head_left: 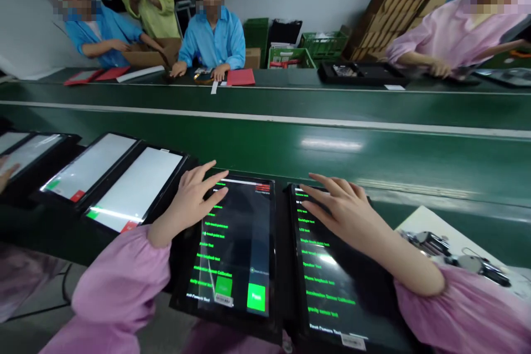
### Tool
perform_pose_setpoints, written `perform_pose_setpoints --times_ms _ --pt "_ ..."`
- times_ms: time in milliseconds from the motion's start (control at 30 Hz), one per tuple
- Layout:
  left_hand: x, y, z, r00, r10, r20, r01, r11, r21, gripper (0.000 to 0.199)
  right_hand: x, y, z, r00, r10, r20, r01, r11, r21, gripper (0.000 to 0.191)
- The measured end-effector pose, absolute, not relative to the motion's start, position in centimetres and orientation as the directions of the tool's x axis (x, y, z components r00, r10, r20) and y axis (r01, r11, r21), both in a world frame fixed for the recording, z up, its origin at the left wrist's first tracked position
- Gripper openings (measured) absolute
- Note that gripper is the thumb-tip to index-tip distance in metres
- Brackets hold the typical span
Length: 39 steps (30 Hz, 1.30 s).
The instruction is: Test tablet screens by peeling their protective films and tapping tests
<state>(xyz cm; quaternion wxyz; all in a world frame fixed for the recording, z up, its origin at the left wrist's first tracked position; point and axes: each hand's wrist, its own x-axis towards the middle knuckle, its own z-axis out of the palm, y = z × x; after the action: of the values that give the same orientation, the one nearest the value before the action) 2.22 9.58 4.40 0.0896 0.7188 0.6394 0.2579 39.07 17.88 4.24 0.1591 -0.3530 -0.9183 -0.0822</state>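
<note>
Two dark-screened tablets lie side by side before me, both listing tests in green text. Over the upper left of the left tablet, my left hand reaches with its fingers spread; whether a fingertip touches the glass I cannot tell. Green squares glow near that tablet's lower edge. My right hand is over the top of the right tablet, fingers stretched and apart, hiding part of its list. Neither hand holds anything. Each tablet has a small white barcode label at its bottom edge.
White-screened tablets stand in dark trays at left, where another person's hand shows. Small electronic parts lie on a white board at right. Beyond the green conveyor, co-workers sit at a bench with red sheets and a black tray.
</note>
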Motion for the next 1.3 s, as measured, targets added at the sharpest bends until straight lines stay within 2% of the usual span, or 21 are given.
perform_pose_setpoints --times_ms 67,167,233,367,600,767,1000,1100,1200,1300 --pt "2.5 10.3 4.6 0.085 0.966 0.243 0.929 -0.165 0.331 0.042 38.9 17.7 4.1 -0.719 0.591 0.366 0.649 0.760 0.048 0.058" --pt "2.5 8.4 4.8 0.183 0.954 0.237 0.932 -0.245 0.268 0.035 40.1 16.1 4.7 -0.756 0.550 0.355 0.586 0.810 -0.008 0.045" --pt "2.3 7.1 5.1 0.203 0.938 0.282 0.924 -0.279 0.263 0.032 41.0 15.5 5.0 -0.741 0.554 0.379 0.586 0.809 -0.036 0.041" --pt "2.0 8.1 5.3 0.157 0.923 0.351 0.928 -0.260 0.268 0.035 41.1 16.6 4.8 -0.681 0.586 0.439 0.642 0.766 -0.026 0.047" --pt "2.0 10.3 3.9 0.189 0.943 0.273 0.939 -0.255 0.230 0.033 40.3 18.1 3.4 -0.695 0.636 0.336 0.669 0.743 -0.020 0.047" --pt "2.1 9.8 4.2 0.169 0.952 0.255 0.938 -0.235 0.255 0.030 40.6 18.5 2.8 -0.690 0.606 0.395 0.657 0.754 -0.010 0.051" --pt "2.6 9.8 5.0 0.147 0.963 0.228 0.926 -0.215 0.310 0.028 40.7 19.3 1.9 -0.723 0.489 0.488 0.614 0.779 0.128 0.055" --pt "2.8 9.9 5.1 0.151 0.960 0.236 0.923 -0.222 0.313 0.028 40.2 19.1 2.3 -0.734 0.478 0.482 0.610 0.777 0.157 0.056" --pt "2.6 9.7 4.9 0.158 0.959 0.236 0.926 -0.227 0.301 0.028 41.2 19.2 2.4 -0.713 0.535 0.453 0.625 0.777 0.067 0.056" --pt "1.9 8.5 4.3 0.112 0.955 0.274 0.932 -0.197 0.305 0.031 45.3 19.5 0.9 -0.558 0.637 0.532 0.698 0.707 -0.114 0.054"
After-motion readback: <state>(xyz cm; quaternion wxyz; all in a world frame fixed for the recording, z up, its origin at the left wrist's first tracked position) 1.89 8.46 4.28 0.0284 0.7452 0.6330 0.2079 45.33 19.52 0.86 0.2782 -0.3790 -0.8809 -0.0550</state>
